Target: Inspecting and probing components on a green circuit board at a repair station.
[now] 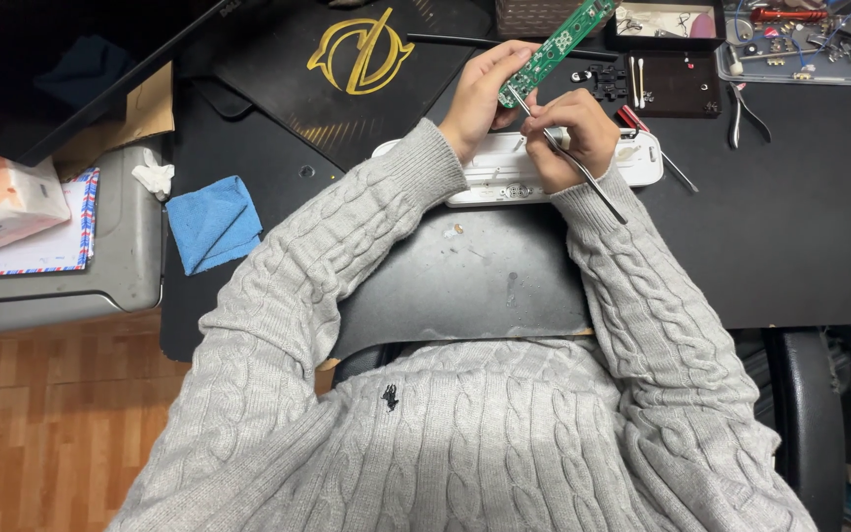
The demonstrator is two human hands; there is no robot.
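I see the left hand (pixel 478 97) lifting a long green circuit board (pixel 556 44) clear of the black bench (pixel 800 217), fingers closed around its lower end, likely to angle it toward view. The right hand (pixel 573 128) pinches metal tweezers (pixel 563 153) at the board (white casing (pixel 504 177) lies beneath).

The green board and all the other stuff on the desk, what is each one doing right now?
green circuit board: lifted, tilted, held in left hand
metal tweezers: pinched in right hand, tip on board
white casing: lying open on desk
blue cloth: crumpled, lying flat
pliers: lying unused
cotton swabs: lying side by side
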